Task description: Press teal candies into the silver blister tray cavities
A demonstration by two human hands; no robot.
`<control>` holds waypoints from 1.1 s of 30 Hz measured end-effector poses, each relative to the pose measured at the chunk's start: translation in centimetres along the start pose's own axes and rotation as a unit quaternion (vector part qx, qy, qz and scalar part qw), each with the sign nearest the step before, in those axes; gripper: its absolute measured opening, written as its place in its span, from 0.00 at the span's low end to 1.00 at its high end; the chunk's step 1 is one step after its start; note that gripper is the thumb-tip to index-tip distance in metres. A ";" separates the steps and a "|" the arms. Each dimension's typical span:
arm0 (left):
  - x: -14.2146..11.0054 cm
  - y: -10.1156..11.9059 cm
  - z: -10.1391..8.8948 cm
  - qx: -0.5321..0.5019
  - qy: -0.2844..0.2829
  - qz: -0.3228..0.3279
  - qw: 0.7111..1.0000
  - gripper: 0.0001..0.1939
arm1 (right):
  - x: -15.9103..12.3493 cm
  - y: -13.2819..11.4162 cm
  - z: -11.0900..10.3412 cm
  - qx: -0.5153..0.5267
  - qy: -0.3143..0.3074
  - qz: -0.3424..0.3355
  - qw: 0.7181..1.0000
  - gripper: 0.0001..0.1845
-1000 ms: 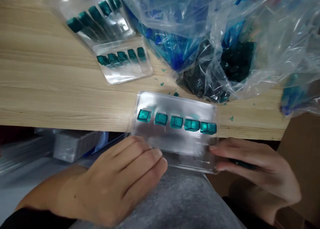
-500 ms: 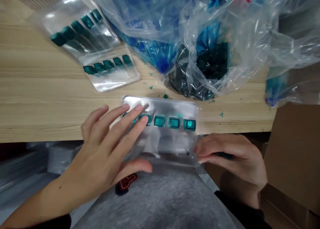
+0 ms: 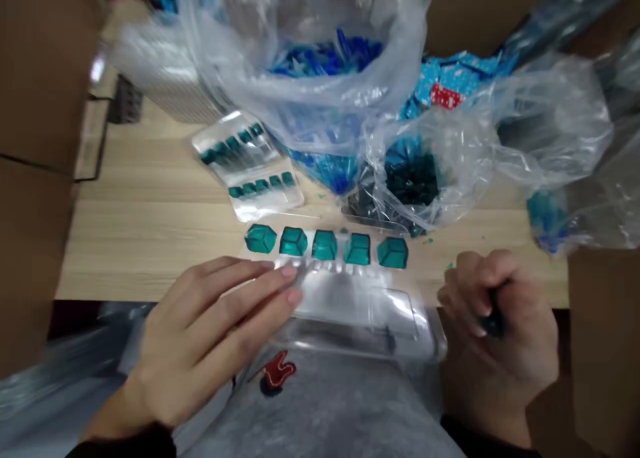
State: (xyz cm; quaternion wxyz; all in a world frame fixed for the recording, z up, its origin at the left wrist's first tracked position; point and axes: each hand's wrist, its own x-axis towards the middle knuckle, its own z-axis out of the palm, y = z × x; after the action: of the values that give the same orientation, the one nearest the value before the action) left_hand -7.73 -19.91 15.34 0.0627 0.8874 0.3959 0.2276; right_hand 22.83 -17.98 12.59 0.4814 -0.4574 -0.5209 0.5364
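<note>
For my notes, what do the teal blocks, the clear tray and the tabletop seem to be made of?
The teal blocks look like glossy translucent plastic or resin: light passes through their faceted sides. The clear tray looks like thin moulded plastic, with sharp glare and formed ridges. The tabletop looks like pale wood or wood-look laminate; the grain fits either.
</note>
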 end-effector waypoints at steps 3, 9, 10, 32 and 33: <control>-0.9 -1.9 0.5 0.086 0.059 -0.054 0.993 0.24 | 2.2 0.1 -0.3 0.125 0.038 0.025 0.991 0.17; -3.0 -9.1 5.1 0.187 0.083 -0.147 0.968 0.18 | 3.1 1.8 -1.7 0.177 0.014 0.091 0.980 0.11; -3.0 -10.2 6.2 0.186 0.076 -0.151 0.968 0.17 | 3.0 2.0 -1.7 0.172 0.001 0.093 0.981 0.14; 0.8 -7.0 8.2 -0.082 0.199 -0.196 0.957 0.10 | 3.9 1.2 6.1 0.322 -0.024 0.201 0.925 0.11; 1.6 -5.5 7.5 -0.139 0.212 -0.181 0.950 0.09 | 3.8 1.2 6.3 0.318 -0.032 0.202 0.926 0.10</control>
State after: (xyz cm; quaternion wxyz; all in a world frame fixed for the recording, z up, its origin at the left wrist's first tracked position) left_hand -7.11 -14.54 7.64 0.1407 0.7149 0.5180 0.4480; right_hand 16.07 -14.90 11.72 0.4660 -0.3587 -0.2342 0.7741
